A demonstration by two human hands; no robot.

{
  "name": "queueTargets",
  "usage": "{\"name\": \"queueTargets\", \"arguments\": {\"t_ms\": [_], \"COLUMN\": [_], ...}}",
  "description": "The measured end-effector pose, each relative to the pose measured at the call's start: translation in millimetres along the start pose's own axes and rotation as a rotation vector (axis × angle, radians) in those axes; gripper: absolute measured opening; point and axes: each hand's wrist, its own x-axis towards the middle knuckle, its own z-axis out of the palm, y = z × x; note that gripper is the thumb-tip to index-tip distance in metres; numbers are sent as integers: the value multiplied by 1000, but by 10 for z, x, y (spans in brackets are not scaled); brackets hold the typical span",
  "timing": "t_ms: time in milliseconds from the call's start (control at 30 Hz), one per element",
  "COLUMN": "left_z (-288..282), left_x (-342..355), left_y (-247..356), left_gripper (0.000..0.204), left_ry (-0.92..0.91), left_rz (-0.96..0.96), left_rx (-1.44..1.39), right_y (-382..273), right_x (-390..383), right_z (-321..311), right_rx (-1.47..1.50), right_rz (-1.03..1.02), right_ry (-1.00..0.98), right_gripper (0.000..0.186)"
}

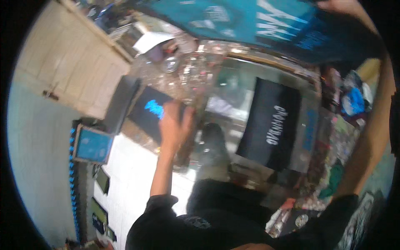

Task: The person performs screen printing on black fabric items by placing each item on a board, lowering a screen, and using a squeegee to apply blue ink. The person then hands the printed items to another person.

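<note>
My left hand (174, 127) is on the right part of a dark fabric piece (143, 118) with a blue print, left of the middle. Blur hides whether its fingers grip the fabric or only rest on it. At the top right, my right hand (342, 6) is closed on the edge of a raised teal printing screen (239, 18) with white lettering. Below the screen, a black fabric piece (260, 118) with white lettering lies on a shiny, glass-like surface (233, 75). Blue print marks that surface beside the fabric's right edge.
Cups (183, 41) and a white sheet (152, 41) crowd the far-left worktop. A small blue framed screen (92, 145) stands at left, near dark pieces on a white surface (133, 179). Scraps and a blue bag (353, 102) lie under my right arm.
</note>
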Motion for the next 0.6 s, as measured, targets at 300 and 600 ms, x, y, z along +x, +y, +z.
{"name": "queueTargets", "arguments": {"t_ms": [300,600], "left_z": [1416,917], "left_x": [-604,-126], "left_y": [2424,744], "left_gripper": [49,67], "left_ry": [-547,-627], "left_rz": [1203,668], "left_rx": [-374,-359], "right_y": [215,285], "right_x": [159,202], "right_z": [-279,-297], "right_rx": [-45,117], "right_rz": [50,-29], "right_ry": [-111,-192], "right_gripper": [83,80]}}
